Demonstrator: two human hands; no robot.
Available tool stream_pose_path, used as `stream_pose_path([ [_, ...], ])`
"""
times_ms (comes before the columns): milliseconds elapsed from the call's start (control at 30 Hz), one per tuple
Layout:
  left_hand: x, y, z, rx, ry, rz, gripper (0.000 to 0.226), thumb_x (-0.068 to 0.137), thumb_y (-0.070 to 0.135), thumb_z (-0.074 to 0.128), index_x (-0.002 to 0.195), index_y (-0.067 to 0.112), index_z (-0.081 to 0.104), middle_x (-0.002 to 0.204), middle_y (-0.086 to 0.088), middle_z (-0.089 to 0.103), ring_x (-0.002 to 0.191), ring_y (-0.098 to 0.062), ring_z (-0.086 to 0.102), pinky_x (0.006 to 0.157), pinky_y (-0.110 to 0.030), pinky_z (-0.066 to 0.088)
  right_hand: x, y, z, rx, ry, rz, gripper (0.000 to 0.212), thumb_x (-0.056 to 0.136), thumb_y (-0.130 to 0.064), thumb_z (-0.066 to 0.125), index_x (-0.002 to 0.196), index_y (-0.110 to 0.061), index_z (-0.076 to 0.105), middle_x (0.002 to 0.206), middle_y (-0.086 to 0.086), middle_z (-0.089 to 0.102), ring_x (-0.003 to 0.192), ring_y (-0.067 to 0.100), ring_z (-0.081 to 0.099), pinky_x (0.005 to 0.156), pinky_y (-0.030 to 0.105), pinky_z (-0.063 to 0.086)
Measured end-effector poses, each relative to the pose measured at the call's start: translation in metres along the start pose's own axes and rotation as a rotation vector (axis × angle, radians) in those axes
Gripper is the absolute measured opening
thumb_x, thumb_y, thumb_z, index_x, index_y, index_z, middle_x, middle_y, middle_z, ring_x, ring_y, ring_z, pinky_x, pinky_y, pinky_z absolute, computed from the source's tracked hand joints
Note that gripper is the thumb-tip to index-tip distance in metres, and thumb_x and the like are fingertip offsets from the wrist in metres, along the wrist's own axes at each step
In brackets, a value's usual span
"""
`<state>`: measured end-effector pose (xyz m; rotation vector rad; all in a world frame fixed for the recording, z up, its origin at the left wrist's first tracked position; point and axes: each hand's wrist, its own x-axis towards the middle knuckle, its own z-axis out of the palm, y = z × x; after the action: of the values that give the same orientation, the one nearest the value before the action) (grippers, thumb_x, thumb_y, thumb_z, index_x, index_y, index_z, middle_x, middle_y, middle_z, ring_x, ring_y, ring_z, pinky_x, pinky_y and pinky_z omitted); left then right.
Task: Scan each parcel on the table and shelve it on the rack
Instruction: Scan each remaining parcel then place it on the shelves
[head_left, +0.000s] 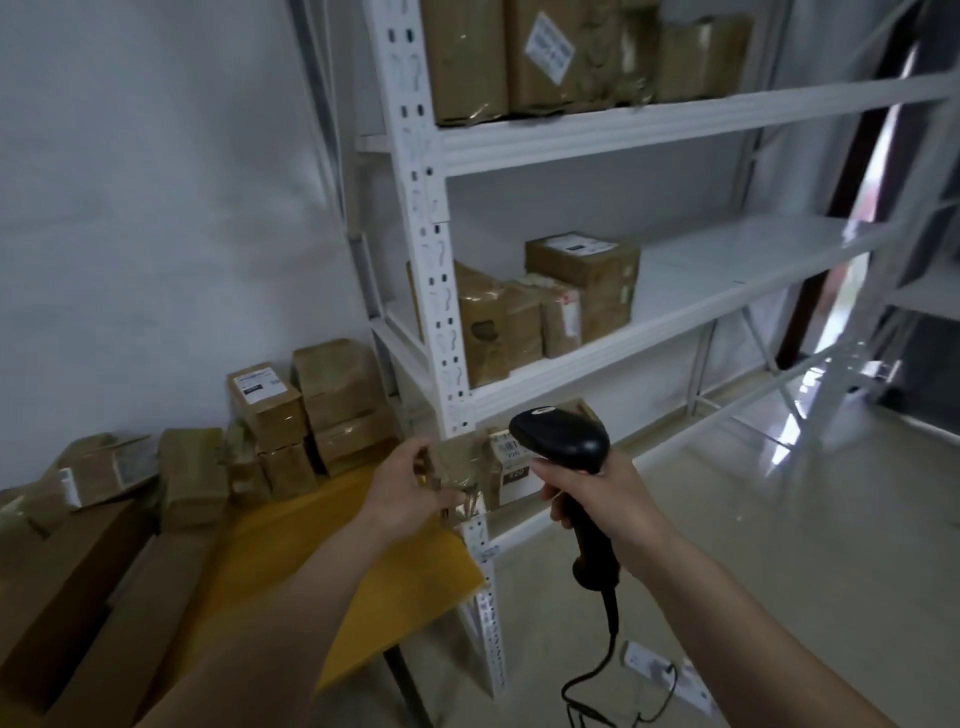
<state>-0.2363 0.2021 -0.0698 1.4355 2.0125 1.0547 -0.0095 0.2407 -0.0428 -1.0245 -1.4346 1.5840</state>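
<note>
Head view, left hand (402, 486) fingers apparently pinching parcel (480, 467), right hand (597, 493) curled round scanner (566, 441)

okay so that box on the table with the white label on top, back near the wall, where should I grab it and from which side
Grip the labelled box across its upper side faces, coming from above and the front. It stands atop another box, top clear, with taller stacked parcels close on its right, so a side approach looks cramped. The left hand would first have to shelve its parcel.

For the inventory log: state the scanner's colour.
Black scanner, held in the right hand; head view.
</note>
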Motion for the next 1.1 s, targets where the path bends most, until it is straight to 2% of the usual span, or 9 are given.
stream_pose_path([
  [133, 0.001, 0.034, 0.033, -0.054, 0.006, 0.055, 0.057, 0.066, 0.013, 0.088, 0.112, 0.024, 0.054, 0.109, 0.007, 0.057, 0.103, -0.011, 0.051, 0.084, -0.020, 0.044, -0.007, -0.001, -0.039, 0.034, 0.089, -0.026, 0.014, 0.081, -0.017, 0.077, 0.090, -0.008, 0.070, 0.066, 0.008, 0.068, 0.051, 0.016, 0.060, 0.047, 0.025, 0.048],
  [233, 0.008, 0.053, 0.052, -0.046, 0.062, 0.125, 0.058, 0.065, 0.012, 0.088, 0.110, 0.024, 0.055, 0.109, 0.007, 0.056, 0.097, -0.003, 0.049, 0.072, -0.010, 0.040, -0.004, -0.002, -0.061, 0.064, 0.155, -0.033, 0.014, 0.081, -0.015, 0.076, 0.088, -0.005, 0.069, 0.066, 0.009, 0.068, 0.050, 0.016, 0.060, 0.047, 0.024, 0.048],
  [400, 0.041, 0.075, 0.075, -0.073, 0.116, 0.166, 0.060, 0.065, 0.013, 0.088, 0.108, 0.031, 0.051, 0.113, 0.009, 0.052, 0.092, 0.005, 0.049, 0.067, -0.004, 0.041, 0.011, 0.002, -0.084, 0.094, 0.226, -0.027, 0.015, 0.082, -0.015, 0.075, 0.090, -0.004, 0.068, 0.066, 0.010, 0.068, 0.051, 0.017, 0.060, 0.046, 0.024, 0.047],
  [500, 0.065, 0.088, 0.096, -0.140, 0.109, 0.180, 0.060, 0.066, 0.010, 0.087, 0.100, 0.039, 0.049, 0.108, 0.015, 0.049, 0.084, 0.021, 0.049, 0.059, 0.008, 0.035, 0.024, 0.005, -0.099, 0.077, 0.255, -0.014, 0.014, 0.082, -0.016, 0.076, 0.089, -0.006, 0.069, 0.065, 0.009, 0.068, 0.051, 0.017, 0.061, 0.047, 0.025, 0.047],
  [600, 0.093, 0.099, 0.122, -0.211, 0.108, 0.175, 0.061, 0.065, 0.009, 0.088, 0.093, 0.044, 0.047, 0.099, 0.027, 0.052, 0.085, 0.033, 0.045, 0.059, 0.007, 0.037, 0.041, 0.001, -0.117, 0.073, 0.308, -0.008, 0.014, 0.082, -0.015, 0.076, 0.090, -0.006, 0.068, 0.063, 0.007, 0.067, 0.050, 0.017, 0.060, 0.046, 0.026, 0.047],
  [700, 0.121, 0.110, 0.144, -0.246, 0.127, 0.149, 0.063, 0.064, 0.018, 0.089, 0.102, 0.044, 0.047, 0.100, 0.026, 0.052, 0.086, 0.020, 0.051, 0.058, 0.005, 0.038, 0.066, -0.012, -0.136, 0.052, 0.348, -0.024, 0.015, 0.083, -0.014, 0.074, 0.095, -0.009, 0.067, 0.063, 0.006, 0.068, 0.051, 0.016, 0.061, 0.048, 0.025, 0.048],
  [800, 0.152, 0.123, 0.159, -0.284, 0.134, 0.156, 0.063, 0.063, 0.025, 0.089, 0.107, 0.042, 0.048, 0.102, 0.023, 0.052, 0.086, 0.020, 0.048, 0.056, 0.001, 0.039, 0.097, -0.029, -0.150, 0.055, 0.392, -0.086, 0.016, 0.084, -0.010, 0.072, 0.098, -0.014, 0.065, 0.070, 0.008, 0.070, 0.055, 0.017, 0.064, 0.051, 0.026, 0.051],
  [967, 0.202, 0.146, 0.174, -0.306, 0.157, 0.192, 0.058, 0.059, 0.032, 0.088, 0.099, 0.039, 0.047, 0.103, 0.012, 0.058, 0.092, -0.005, 0.057, 0.072, -0.023, 0.052, 0.152, -0.050, -0.161, 0.049, 0.462, -0.167, 0.026, 0.085, -0.009, 0.072, 0.105, -0.023, 0.061, 0.088, 0.008, 0.073, 0.075, 0.021, 0.072, 0.058, 0.027, 0.054],
  [1100, 0.232, 0.170, 0.191, -0.298, 0.179, 0.190, 0.059, 0.058, 0.033, 0.086, 0.098, 0.036, 0.043, 0.105, 0.007, 0.055, 0.097, -0.012, 0.055, 0.077, -0.031, 0.053, 0.187, -0.054, -0.168, 0.054, 0.514, -0.197, 0.028, 0.083, -0.011, 0.074, 0.102, -0.027, 0.062, 0.092, 0.006, 0.072, 0.086, 0.020, 0.072, 0.058, 0.028, 0.053],
])
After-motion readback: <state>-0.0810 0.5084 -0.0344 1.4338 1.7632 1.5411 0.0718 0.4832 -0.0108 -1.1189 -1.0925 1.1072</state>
